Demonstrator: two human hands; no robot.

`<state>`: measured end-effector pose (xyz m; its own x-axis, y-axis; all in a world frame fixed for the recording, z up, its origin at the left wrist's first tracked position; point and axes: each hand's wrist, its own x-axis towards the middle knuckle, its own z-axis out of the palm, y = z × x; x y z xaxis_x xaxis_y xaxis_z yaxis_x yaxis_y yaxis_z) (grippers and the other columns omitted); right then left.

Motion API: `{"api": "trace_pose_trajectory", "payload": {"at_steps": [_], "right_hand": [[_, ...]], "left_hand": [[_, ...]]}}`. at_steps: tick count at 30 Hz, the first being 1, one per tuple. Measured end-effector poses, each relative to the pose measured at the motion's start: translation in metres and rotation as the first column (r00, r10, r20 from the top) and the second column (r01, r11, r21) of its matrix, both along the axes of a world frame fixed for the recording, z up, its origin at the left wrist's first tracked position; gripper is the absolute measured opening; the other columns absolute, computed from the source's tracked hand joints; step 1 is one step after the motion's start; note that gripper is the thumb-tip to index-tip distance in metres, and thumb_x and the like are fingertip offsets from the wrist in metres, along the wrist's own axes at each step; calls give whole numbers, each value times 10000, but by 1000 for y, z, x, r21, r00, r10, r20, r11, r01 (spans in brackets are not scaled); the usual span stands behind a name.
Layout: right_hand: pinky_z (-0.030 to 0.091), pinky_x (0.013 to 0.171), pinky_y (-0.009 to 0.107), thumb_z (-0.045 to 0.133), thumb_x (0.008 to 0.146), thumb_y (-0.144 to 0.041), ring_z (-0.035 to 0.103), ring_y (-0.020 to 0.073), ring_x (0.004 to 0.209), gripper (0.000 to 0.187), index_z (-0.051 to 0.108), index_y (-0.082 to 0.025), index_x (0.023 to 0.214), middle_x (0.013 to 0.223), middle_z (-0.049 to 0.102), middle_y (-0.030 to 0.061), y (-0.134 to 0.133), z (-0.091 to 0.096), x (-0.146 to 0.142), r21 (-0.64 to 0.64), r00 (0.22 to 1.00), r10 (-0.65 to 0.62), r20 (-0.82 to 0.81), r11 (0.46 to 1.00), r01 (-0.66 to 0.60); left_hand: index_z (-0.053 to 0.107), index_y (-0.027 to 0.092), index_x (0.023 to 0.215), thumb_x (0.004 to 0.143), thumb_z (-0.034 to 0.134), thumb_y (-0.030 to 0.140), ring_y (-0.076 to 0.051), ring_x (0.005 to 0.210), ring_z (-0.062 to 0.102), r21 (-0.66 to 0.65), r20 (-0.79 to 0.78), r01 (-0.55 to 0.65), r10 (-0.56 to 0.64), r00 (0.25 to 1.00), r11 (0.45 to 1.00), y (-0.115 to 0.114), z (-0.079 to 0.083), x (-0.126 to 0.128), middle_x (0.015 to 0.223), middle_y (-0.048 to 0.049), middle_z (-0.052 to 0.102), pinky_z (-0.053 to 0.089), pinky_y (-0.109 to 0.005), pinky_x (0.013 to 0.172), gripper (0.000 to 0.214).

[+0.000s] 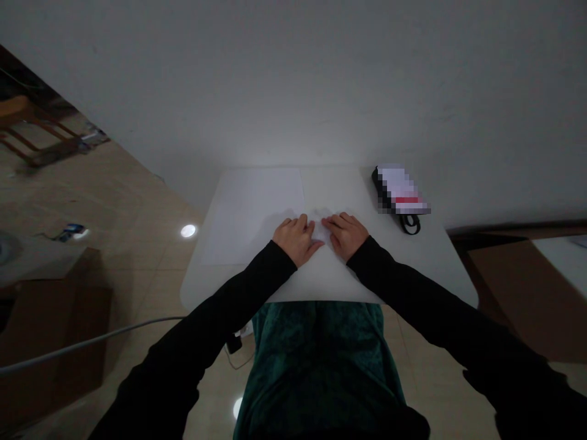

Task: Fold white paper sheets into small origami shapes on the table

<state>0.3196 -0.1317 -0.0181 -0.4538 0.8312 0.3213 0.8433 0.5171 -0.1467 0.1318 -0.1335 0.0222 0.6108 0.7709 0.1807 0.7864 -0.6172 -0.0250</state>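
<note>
My left hand [296, 241] and my right hand [347, 236] are close together over the middle of the white table [389, 269]. Between them lies a small piece of white paper [323, 232], its exact shape hard to make out in the dim light. Both hands have their fingers curled, with thumbs and fingertips pinching the paper's two sides. My fingers cover part of it. Large white paper [252, 205] lies flat on the table's left half, partly beneath my left wrist and sleeve.
A black pouch-like item [378, 183] with a strap loop, its top blurred out, sits at the table's back right. A wall [293, 91] rises behind the table. Cardboard boxes [523, 293] stand to the right, and a grey cable [92, 340] runs at lower left.
</note>
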Motion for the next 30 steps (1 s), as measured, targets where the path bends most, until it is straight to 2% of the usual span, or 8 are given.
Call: {"api": "trace_pose_trajectory", "payload": {"at_steps": [6, 11, 14, 17, 19, 21, 27, 30], "right_hand": [[423, 795, 406, 464, 830, -88, 488, 287, 955, 373, 686, -72, 1130, 1019, 681, 152, -1, -4, 24, 57, 996, -84, 10, 995, 83], [425, 788, 424, 485, 811, -98, 484, 300, 952, 334, 704, -84, 1063, 985, 674, 157, -3, -6, 29, 89, 987, -161, -1, 983, 161], [419, 783, 411, 492, 796, -105, 489, 301, 949, 288, 711, -81, 982, 964, 656, 168, -2, -6, 28, 129, 981, -194, -3, 973, 193], [407, 766, 403, 495, 796, -115, 495, 296, 931, 251, 709, -95, 927, 938, 650, 162, -1, -5, 27, 155, 979, -202, -2, 968, 200], [393, 749, 400, 500, 798, -115, 501, 293, 927, 240, 708, -111, 919, 936, 655, 153, -1, -4, 27, 153, 977, -213, 6, 966, 210], [379, 737, 399, 506, 799, -113, 508, 291, 930, 236, 708, -123, 922, 943, 664, 145, -2, -1, 28, 144, 973, -231, 21, 963, 226], [370, 752, 402, 506, 799, -100, 516, 283, 949, 247, 708, -129, 938, 983, 675, 129, -2, 1, 28, 122, 970, -242, 32, 964, 236], [370, 751, 398, 502, 795, -92, 518, 280, 945, 246, 710, -137, 919, 970, 674, 127, -2, 0, 28, 126, 971, -241, 10, 963, 238]], "left_hand": [[700, 18, 966, 868, 489, 625, -300, 845, 611, 111, -19, -100, 103, 995, 989, -2, -5, -2, 959, -214, 633, 454, -439, 761, 650], [712, 1, 979, 837, 471, 689, -369, 948, 585, 154, 31, -116, 112, 993, 981, -6, -2, -7, 1007, -256, 640, 443, -509, 786, 743], [731, 48, 939, 822, 501, 671, -408, 1063, 560, 167, 92, -147, 133, 987, 975, -4, 5, -11, 1146, -271, 627, 423, -568, 854, 674], [682, 64, 1116, 790, 598, 477, -375, 1202, 529, 20, 55, -19, 18, 998, 1000, 6, 14, -15, 1356, -226, 554, 422, -533, 958, 532], [508, 74, 1364, 729, 631, 329, -313, 1245, 529, -153, 2, 141, -143, 990, 978, 17, 19, -19, 1423, -177, 520, 436, -456, 996, 695], [344, 131, 1484, 703, 612, 231, -276, 1268, 526, -243, -30, 200, -214, 976, 949, 28, 20, -23, 1459, -131, 497, 446, -411, 995, 831], [380, 153, 1463, 827, 471, 118, -230, 1173, 595, -190, -88, 245, -265, 960, 951, 39, 15, -31, 1308, -104, 628, 429, -385, 997, 643], [376, 146, 1462, 802, 570, 207, -252, 1199, 577, -188, -41, 246, -258, 965, 951, 34, 13, -31, 1359, -122, 588, 431, -392, 1010, 690]]}}
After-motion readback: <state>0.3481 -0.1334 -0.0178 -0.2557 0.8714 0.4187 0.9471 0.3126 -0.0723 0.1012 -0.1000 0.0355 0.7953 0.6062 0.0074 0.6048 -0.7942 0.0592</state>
